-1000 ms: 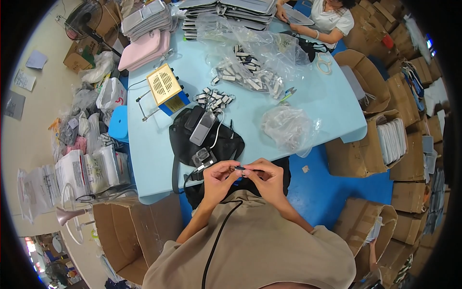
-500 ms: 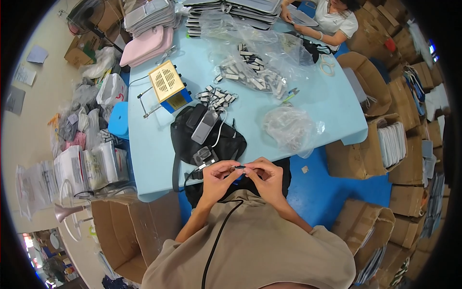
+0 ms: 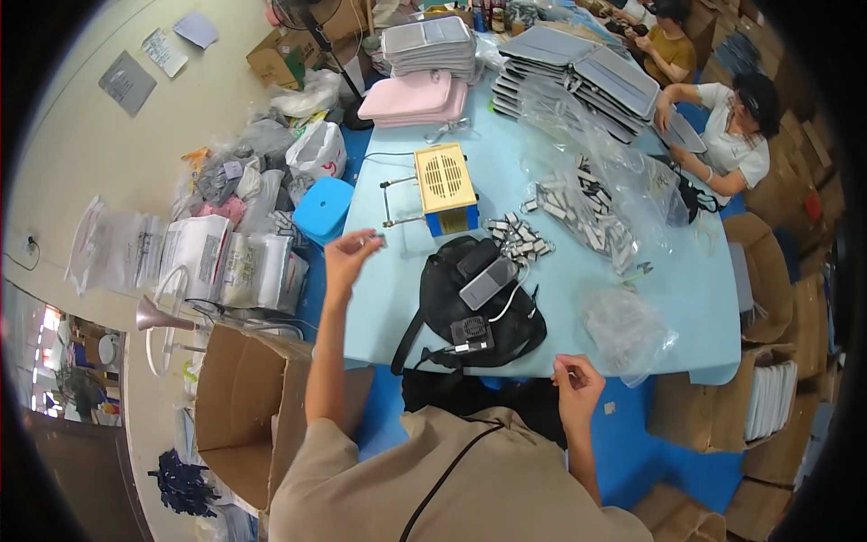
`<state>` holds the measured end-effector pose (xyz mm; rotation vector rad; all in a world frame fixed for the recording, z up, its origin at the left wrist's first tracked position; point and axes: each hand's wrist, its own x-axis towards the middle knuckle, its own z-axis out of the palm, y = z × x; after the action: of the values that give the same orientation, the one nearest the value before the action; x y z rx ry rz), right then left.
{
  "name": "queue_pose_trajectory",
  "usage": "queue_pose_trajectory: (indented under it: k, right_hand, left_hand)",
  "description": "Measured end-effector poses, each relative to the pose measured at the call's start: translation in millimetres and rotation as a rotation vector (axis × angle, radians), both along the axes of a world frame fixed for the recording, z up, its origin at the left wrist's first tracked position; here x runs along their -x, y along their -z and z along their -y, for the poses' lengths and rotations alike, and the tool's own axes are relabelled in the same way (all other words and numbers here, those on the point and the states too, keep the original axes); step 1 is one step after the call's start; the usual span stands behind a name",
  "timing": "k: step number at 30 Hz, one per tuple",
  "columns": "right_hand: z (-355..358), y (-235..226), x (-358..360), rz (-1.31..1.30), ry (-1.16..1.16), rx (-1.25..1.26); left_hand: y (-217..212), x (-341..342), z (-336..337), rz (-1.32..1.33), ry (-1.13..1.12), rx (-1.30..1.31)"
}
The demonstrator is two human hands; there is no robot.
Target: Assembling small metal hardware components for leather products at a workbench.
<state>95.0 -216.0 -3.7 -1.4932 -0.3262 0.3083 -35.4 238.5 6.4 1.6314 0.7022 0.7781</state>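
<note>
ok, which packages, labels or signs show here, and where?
Open cardboard box: brown, floor at the person's left.
Clear plastic bag: crumpled, table's near right corner.
White printed bags: floor, left of the table.
Paper sheets: grey and white, floor, far left.

hands (image 3: 348, 257) apart over blue table (image 3: 578, 298)

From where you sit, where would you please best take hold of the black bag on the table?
Probably by the strap trailing off the black bag toward the table's near edge. It lies loose and clear of the grey pouch on top, so come from the near left.
</note>
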Motion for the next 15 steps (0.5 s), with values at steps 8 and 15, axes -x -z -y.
queue_pose_trajectory:
  k: [8, 15]
  right_hand:
    - [-38, -7, 4, -0.004, -0.169, 0.051]
    - [-44, -8, 5, 0.056, -0.186, 0.092]
  left_hand:
    - [44, -44, -151, -0.303, -0.107, -0.033]
    - [52, -79, -166, -0.304, -0.054, 0.112]
